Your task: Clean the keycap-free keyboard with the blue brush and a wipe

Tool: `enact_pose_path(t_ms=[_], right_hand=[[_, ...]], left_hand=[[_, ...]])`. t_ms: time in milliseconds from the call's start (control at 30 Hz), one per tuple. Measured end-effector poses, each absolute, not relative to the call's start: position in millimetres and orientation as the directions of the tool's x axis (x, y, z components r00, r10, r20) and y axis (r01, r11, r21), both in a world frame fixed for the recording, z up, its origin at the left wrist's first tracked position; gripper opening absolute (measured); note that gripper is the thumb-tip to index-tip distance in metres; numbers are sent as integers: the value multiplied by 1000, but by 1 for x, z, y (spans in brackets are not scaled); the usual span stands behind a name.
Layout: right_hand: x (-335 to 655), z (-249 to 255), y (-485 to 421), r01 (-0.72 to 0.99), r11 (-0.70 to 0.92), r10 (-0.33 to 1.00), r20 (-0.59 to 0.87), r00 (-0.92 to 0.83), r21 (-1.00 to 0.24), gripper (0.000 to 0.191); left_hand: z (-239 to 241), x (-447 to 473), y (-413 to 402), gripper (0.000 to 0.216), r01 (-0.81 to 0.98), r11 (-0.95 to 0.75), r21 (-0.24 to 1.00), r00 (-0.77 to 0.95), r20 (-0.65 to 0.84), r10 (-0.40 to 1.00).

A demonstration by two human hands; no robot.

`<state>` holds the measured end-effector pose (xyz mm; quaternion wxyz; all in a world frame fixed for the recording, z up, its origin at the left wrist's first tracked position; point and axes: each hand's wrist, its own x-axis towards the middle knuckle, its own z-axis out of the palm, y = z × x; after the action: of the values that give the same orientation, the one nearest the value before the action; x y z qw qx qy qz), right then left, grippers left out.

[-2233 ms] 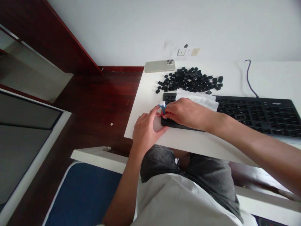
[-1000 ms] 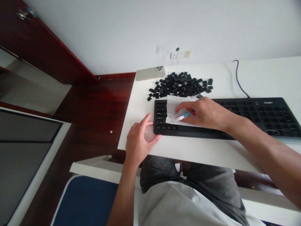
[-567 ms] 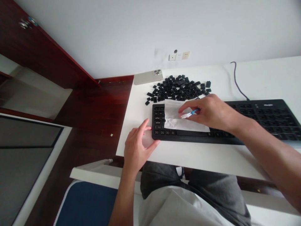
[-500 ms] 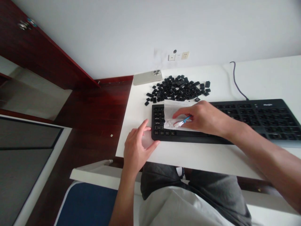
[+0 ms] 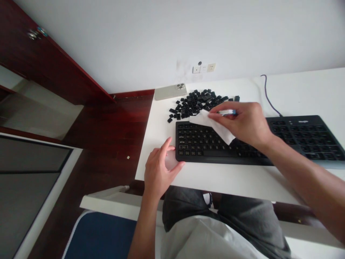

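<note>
A black keyboard (image 5: 215,158) with its keycaps off lies on the white desk, bare switch rows showing on its left part. My left hand (image 5: 159,172) rests at the keyboard's left end, thumb and index finger spread, their tips touching its edge and front corner. Over the keyboard's middle, my right hand (image 5: 244,120) is closed on a white tissue (image 5: 222,131), which hangs down towards the keys. A thin blue-and-white stick (image 5: 227,112) is also pinched in its fingers; its tip is hard to make out. Behind lies a heap of loose black keycaps (image 5: 192,102).
A phone (image 5: 170,92) lies face down at the desk's back left. The keyboard's dark cable (image 5: 266,94) runs towards the wall. Wall sockets (image 5: 204,68) sit above the desk. A blue chair seat (image 5: 99,235) stands at lower left.
My right hand has lifted and moved right and back, pulling the tissue off the left keys and uncovering them. My left hand keeps its place at the keyboard's end.
</note>
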<state>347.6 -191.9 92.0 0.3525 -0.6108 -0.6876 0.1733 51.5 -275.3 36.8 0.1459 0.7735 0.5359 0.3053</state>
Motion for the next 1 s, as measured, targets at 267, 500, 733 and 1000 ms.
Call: enact_pose_path(t_ms=[267,500,733,1000], right_hand=[[398,112,-171,489,95,853,324,410,-867,27],[408,118,-170,544,140,803,417,426,-827,19],[383,108,-178,682,153,924,348,158,-715,36],[362,83,-184,660,231,959,281,-31,-715,36]], left_hand=[[39,51,-277,84,714,-387,584,231,325,917],[70,57,-269,3,577,-510,638,250,456,854],[86,68,-103,43,244,-327,913,-309,393,866],[46,89,6,45,330,-120,936,-438,264,859]])
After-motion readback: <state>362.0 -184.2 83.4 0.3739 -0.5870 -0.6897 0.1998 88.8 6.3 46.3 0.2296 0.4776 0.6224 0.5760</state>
